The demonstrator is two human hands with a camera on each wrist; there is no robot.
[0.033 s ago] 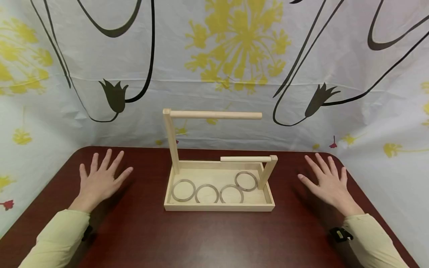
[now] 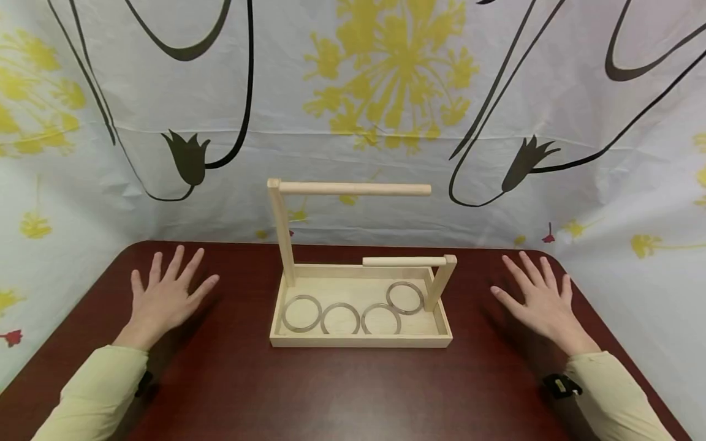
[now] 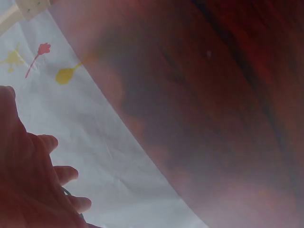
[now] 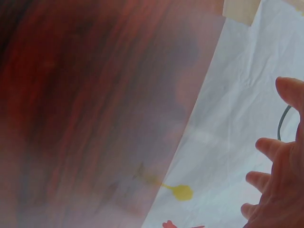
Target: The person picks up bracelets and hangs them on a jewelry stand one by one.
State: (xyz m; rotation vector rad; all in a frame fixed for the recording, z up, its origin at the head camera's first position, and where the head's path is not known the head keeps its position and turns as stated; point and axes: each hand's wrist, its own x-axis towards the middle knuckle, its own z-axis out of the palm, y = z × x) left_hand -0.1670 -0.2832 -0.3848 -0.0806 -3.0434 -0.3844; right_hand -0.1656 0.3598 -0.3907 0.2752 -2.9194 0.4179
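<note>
Between the hands stands a shallow wooden tray with two wooden posts. From the tall left post a long horizontal rod reaches right. A shorter rod reaches left from the low right post. Several clear grey rings lie flat in the tray: one at the left, others along the front, and one ring by the right post. My left hand is spread, palm down, left of the tray, holding nothing. My right hand is likewise spread to the right, apart from the tray.
The dark red-brown table has rounded far corners. Behind it and at both sides hangs a white cloth with yellow flowers and dark stems. A black wrist device sits below the right sleeve.
</note>
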